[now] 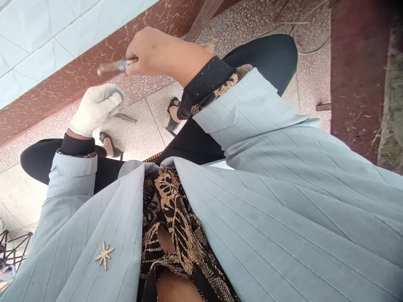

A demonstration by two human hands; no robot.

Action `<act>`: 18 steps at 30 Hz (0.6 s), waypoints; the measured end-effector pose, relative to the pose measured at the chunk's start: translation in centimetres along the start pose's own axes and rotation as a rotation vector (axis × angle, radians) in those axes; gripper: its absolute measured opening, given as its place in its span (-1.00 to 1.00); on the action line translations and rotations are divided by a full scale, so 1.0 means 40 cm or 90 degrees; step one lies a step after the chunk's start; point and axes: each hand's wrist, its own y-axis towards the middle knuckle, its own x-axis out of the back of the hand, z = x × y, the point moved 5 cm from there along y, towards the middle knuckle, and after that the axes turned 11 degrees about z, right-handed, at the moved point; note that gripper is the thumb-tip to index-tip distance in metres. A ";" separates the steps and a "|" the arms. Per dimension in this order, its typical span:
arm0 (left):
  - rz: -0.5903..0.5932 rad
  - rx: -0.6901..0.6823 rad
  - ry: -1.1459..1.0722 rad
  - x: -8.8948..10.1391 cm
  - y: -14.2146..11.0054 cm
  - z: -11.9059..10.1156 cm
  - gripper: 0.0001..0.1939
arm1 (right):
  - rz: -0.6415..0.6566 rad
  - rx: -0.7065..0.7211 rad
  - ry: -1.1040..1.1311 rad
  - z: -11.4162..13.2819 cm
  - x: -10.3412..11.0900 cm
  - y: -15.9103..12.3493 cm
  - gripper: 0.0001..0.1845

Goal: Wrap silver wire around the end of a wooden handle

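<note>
My right hand (pixel 154 52), bare, is raised near the wall and closed round a short brown stick-like tool (pixel 110 68). A grey band circles the tool beside my fingers, and its pale-tipped end points left, blurred by motion. The rest of it is hidden in my fist. Below and to the left is my left hand (pixel 97 107), in a white knit glove, with thumb and fingers pressed together. What the glove grips, if anything, cannot be made out. A thin brown piece (pixel 126 118) shows just right of the glove; whether it touches the hand is unclear.
A white-tiled wall (pixel 47 37) with a reddish-brown marbled base (pixel 78 69) runs along the upper left. My legs are spread above the speckled tile floor (pixel 138 134). On the right is a dark red board (pixel 355 75). A pale cable (pixel 315 51) lies at upper right.
</note>
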 end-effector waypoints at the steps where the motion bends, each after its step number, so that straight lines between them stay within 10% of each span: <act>1: -0.030 -0.004 0.006 0.011 -0.005 -0.002 -0.56 | 0.073 -0.019 -0.089 0.004 -0.015 -0.003 -0.77; 5: -0.112 0.006 0.039 0.042 -0.015 -0.015 -0.52 | 0.321 -0.007 -0.166 0.035 -0.063 -0.028 -0.74; 8: -0.131 0.049 0.070 0.047 -0.008 -0.019 -0.48 | 0.344 0.137 -0.033 0.061 -0.064 -0.045 -0.82; 12: -0.107 0.099 0.064 0.028 0.012 -0.001 -0.41 | 0.078 0.305 0.324 0.062 -0.016 -0.027 -0.59; 18: 0.009 0.113 0.022 -0.035 0.025 0.006 -0.45 | -0.249 0.138 0.576 0.005 0.003 0.031 -0.46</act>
